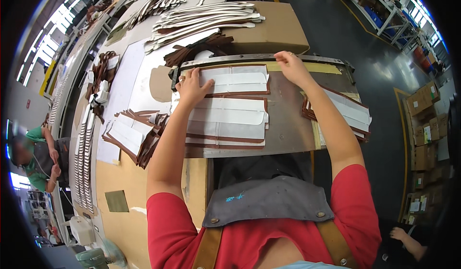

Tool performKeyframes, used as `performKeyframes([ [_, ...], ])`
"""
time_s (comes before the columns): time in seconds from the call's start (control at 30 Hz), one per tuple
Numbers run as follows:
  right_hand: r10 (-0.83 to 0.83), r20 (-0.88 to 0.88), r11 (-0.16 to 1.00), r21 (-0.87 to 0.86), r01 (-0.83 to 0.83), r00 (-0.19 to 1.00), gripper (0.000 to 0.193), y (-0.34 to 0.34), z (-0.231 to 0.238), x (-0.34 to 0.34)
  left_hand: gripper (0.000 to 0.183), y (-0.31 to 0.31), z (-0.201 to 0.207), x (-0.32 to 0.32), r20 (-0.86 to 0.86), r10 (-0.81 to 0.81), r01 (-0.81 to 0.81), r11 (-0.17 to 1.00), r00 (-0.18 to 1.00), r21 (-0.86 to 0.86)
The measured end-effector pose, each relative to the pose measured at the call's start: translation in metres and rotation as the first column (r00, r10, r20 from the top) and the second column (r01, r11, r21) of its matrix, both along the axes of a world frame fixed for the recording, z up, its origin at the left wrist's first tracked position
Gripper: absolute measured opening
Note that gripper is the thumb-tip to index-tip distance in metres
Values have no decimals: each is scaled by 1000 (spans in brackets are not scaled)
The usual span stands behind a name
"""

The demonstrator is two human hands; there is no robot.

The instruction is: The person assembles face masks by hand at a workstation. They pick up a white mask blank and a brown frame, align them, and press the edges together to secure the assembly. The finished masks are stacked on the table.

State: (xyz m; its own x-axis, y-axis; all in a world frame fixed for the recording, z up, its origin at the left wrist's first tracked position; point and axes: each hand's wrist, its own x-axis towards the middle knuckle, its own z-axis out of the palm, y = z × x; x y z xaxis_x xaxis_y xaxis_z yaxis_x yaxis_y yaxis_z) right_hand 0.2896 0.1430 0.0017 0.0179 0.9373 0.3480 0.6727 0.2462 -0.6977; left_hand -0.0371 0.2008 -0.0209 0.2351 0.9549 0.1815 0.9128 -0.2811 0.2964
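Observation:
A flat brown-edged piece with white lining (235, 80) lies at the far side of a metal work plate (288, 125). My left hand (191, 87) presses flat on that piece's left end. My right hand (291, 67) rests at the piece's upper right corner, fingertips on the metal bar (230, 58) along the plate's far edge. Nearer to me lie two more such pieces (225, 120), stacked and overlapping. Neither hand grips anything.
A stack of similar pieces (348, 113) sits at the plate's right, another pile (132, 137) at its left. Long white-and-brown strips (206, 21) and a cardboard box (276, 26) lie beyond. Other people work at the left (41, 158) and lower right (403, 235). Cardboard boxes (425, 125) stand right.

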Motion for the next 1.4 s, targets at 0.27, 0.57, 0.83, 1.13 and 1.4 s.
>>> performKeyframes([
  [0.27, 192, 483, 910, 239, -339, 855, 13, -39, -8, -56, 51, 0, 5, -8, 205, -65, 60, 998, 977, 30],
  [0.57, -25, 44, 992, 129, 19, 999, 9, -40, 80, -39, 22, -16, 47, -35, 708, -284, 382, 924, 647, 22],
  [0.83, 146, -523, 917, -247, -314, 840, 25, -69, 103, 0, 15, -44, 87, -5, 999, -19, 467, 884, 42, -3],
  [1.13, 93, -567, 963, -156, -218, 818, 18, -93, 97, 17, 18, -68, 81, 19, 999, -27, 481, 876, -37, 41],
  [1.4, 43, -496, 989, -100, -106, 868, 17, -108, 88, 33, 18, -92, 87, 35, 996, -87, 446, 893, 31, 64],
])
